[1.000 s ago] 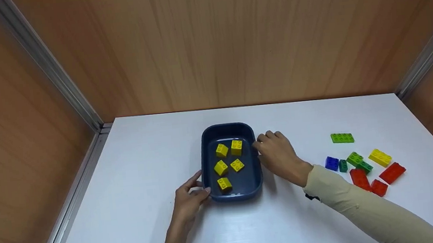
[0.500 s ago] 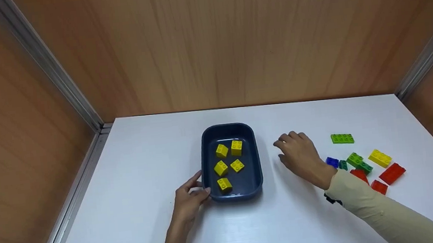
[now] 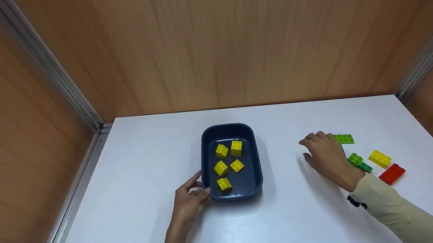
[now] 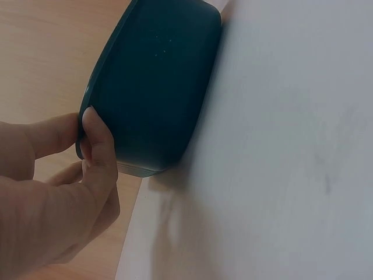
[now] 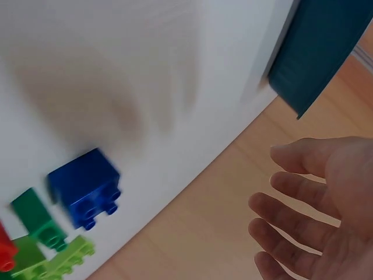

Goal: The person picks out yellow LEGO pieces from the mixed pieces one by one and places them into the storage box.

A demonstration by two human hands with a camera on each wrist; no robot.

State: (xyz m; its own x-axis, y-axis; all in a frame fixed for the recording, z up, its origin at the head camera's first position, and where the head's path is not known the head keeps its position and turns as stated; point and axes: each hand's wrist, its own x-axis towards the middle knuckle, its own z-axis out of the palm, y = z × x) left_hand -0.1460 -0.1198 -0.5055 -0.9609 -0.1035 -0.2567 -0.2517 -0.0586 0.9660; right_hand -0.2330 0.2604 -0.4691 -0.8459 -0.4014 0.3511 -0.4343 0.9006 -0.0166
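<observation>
A dark blue rectangular tray stands on the white table, with several small yellow toy bricks lying in it. My left hand pinches the tray's left rim near its front corner; the left wrist view has thumb and fingers on this edge. To the right of the tray, my right hand hovers over the table, its fingers relaxed and holding nothing. In the right wrist view a blue brick and a dark green brick lie close by. From the head, this hand and arm hide them.
Beyond the right hand, a flat light green brick lies partly covered. Green bricks, a yellow brick and a red brick are grouped at the right. Wooden panels stand behind and beside the table.
My right hand has moved from the tray's right edge rightward to the loose bricks, covering several of them. The left hand and tray have stayed in place.
</observation>
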